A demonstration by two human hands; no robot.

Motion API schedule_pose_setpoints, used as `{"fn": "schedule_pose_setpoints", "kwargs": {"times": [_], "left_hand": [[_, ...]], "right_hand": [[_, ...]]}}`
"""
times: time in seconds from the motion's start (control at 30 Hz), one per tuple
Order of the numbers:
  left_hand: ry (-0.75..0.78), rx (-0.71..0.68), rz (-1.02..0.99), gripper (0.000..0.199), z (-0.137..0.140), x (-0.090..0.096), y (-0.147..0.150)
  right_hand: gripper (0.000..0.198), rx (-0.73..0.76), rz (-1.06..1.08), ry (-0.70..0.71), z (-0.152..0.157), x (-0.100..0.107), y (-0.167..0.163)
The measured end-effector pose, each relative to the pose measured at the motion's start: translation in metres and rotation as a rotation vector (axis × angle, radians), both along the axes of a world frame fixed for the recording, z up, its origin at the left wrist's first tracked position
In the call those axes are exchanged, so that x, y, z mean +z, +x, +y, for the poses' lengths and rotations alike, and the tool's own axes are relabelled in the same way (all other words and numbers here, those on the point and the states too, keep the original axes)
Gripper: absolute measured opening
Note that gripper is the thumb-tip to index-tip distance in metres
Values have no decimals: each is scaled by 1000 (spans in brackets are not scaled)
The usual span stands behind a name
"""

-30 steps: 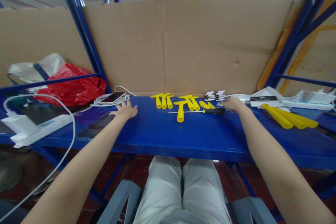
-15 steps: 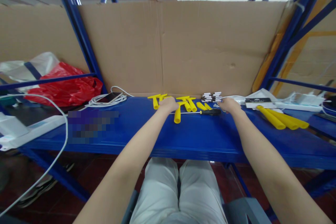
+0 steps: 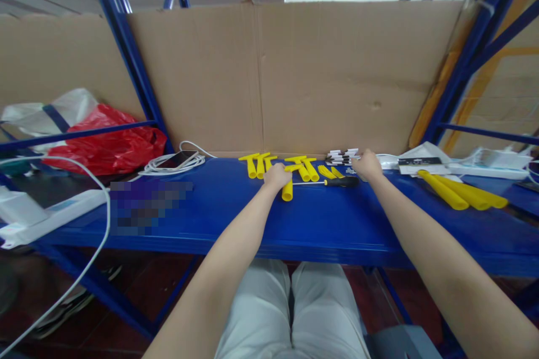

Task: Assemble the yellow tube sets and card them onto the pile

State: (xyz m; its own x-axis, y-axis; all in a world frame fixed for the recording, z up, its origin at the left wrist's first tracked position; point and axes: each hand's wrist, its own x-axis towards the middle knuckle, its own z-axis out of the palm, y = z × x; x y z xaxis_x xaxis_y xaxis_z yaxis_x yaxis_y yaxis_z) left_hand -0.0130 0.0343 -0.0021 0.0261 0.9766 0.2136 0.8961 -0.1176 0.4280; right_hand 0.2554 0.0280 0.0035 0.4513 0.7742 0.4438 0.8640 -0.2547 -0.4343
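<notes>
My left hand [image 3: 277, 175] is closed at the left end of a yellow T-shaped piece [image 3: 287, 190] with a tubular stem; its fingertips are partly hidden. My right hand [image 3: 368, 165] has its fingers drawn together beside a stack of small black-and-white pieces [image 3: 342, 157]; what they hold, if anything, I cannot make out. Between the hands lies a screwdriver [image 3: 342, 182] with a black handle, its shaft pointing left. Several more yellow T-shaped pieces [image 3: 251, 167] rest behind my left hand. Small flat yellow pieces [image 3: 324, 171] lie behind the screwdriver.
Yellow tubes [image 3: 444, 190] lie at the right of the blue table [image 3: 328, 224], near a black-and-white card [image 3: 423, 162] and a power strip [image 3: 484, 168]. Coiled white cable [image 3: 177, 164], a red bag [image 3: 109, 143] and another strip [image 3: 76, 207] are left. Cardboard [image 3: 315, 78] stands behind.
My left hand has come nearer and slightly right, uncovering the T-shaped pieces behind it, and is now against the front one. My right hand has barely moved. The view has shifted slightly.
</notes>
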Motion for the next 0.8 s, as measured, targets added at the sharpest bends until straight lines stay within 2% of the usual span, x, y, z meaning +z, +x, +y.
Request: {"fn": "schedule_pose_setpoints", "kwargs": {"times": [0.23,0.5,0.8], "left_hand": [[-10,-24,-103,44,8,-9,-1],[-1,-30,-73,37,0,-6,2],[3,-33,-56,38,-1,-6,2]], "right_hand": [[59,-113,62,-70,29,9,-1],[51,-58,84,-159,55,8,-3],[50,-111,81,-203,71,5,8]]}}
